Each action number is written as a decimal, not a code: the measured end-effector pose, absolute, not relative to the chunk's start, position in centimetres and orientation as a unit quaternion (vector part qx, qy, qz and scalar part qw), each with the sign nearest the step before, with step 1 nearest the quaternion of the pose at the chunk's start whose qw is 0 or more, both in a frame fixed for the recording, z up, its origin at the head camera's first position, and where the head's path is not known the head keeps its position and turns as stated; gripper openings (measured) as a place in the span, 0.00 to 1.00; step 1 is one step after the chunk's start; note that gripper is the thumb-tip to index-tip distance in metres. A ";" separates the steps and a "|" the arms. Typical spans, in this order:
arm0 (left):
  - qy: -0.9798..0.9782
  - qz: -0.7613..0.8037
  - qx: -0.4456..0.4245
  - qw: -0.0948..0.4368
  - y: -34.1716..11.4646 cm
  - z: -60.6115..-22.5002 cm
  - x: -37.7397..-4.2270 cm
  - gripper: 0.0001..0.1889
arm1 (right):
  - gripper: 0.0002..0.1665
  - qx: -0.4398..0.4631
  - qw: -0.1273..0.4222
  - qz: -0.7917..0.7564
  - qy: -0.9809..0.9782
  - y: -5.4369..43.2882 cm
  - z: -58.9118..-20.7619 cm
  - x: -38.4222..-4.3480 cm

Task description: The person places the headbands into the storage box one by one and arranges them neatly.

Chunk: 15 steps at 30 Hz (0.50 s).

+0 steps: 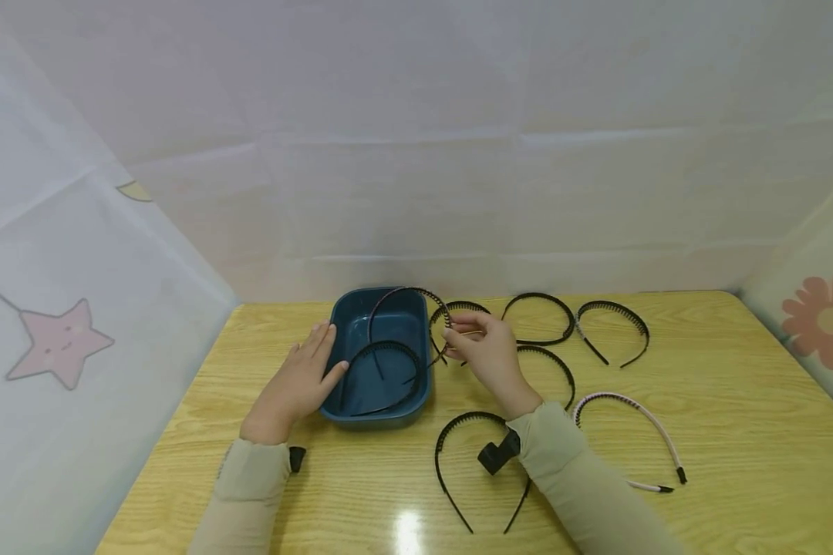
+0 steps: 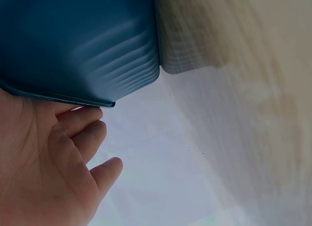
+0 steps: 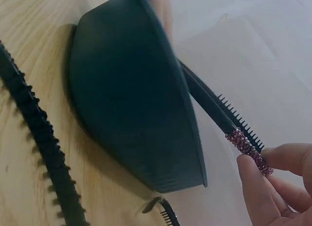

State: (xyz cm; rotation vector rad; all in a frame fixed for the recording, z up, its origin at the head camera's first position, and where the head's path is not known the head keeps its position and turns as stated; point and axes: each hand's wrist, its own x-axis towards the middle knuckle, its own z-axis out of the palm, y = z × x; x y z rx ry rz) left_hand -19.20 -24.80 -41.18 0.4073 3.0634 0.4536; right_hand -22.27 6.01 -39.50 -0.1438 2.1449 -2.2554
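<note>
A dark blue plastic bin (image 1: 382, 421) stands on the table. My left hand (image 1: 291, 389) rests on its left rim with relaxed fingers; in the left wrist view that hand (image 2: 53, 157) lies against the rim, palm visible. Between thumb and fingertips, my right hand (image 1: 489, 354) pinches a toothed black headband (image 1: 411, 289) over the bin's right side. Pinkish beads cover the headband's gripped part (image 3: 246, 148) in the right wrist view. Another black headband (image 1: 389, 344) lies in the bin.
Right of the bin lie several headbands: one partly behind my right hand (image 1: 468, 306), two at the back (image 1: 573, 317) (image 1: 628, 312), a black one (image 1: 565, 370) near the right wrist, a pink one (image 1: 649, 412), and a black one (image 1: 439, 459) in front. A white cloth backdrop (image 1: 416, 193) rises behind.
</note>
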 end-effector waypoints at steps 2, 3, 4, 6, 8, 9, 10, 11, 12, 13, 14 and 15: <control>0.981 0.144 0.132 0.009 -24.8 -41.2 -19.2 0.39 | 0.18 -0.049 0.001 -0.712 0.700 5.4 -39.7 -22.3; 0.981 0.144 0.130 0.011 -24.8 -41.3 -19.3 0.39 | 0.18 -0.051 -0.006 -0.706 0.707 5.1 -39.8 -22.4; 0.981 0.144 0.130 0.011 -24.8 -41.3 -19.3 0.39 | 0.17 -0.053 -0.011 -0.700 0.712 4.8 -39.9 -22.5; 0.981 0.143 0.129 0.013 -24.9 -41.4 -19.4 0.39 | 0.16 -0.061 -0.024 -0.687 0.724 4.1 -40.1 -22.6; 0.981 0.143 0.127 0.014 -24.9 -41.5 -19.4 0.39 | 0.16 -0.069 -0.035 -0.677 0.732 3.5 -40.3 -22.7; 0.981 0.143 0.127 0.014 -24.9 -41.6 -19.4 0.39 | 0.16 -0.072 -0.039 -0.672 0.736 3.2 -40.3 -22.8; 0.981 0.143 0.128 0.013 -25.0 -41.6 -19.5 0.39 | 0.16 -0.073 -0.041 -0.667 0.741 2.9 -40.3 -22.8; 0.981 0.143 0.128 0.013 -25.0 -41.6 -19.4 0.39 | 0.16 -0.075 -0.043 -0.661 0.746 2.6 -40.4 -22.8; 0.981 0.144 0.128 0.013 -24.9 -41.6 -19.4 0.39 | 0.16 -0.075 -0.045 -0.656 0.750 2.3 -40.4 -22.7; 0.981 0.144 0.129 0.013 -24.9 -41.5 -19.4 0.38 | 0.16 -0.074 -0.046 -0.652 0.753 2.1 -40.3 -22.7; 0.981 0.144 0.129 0.013 -24.8 -41.5 -19.3 0.39 | 0.16 -0.073 -0.045 -0.647 0.758 1.8 -40.3 -22.7; 0.981 0.145 0.131 0.012 -24.8 -41.4 -19.3 0.39 | 0.16 -0.071 -0.045 -0.642 0.762 1.5 -40.3 -22.7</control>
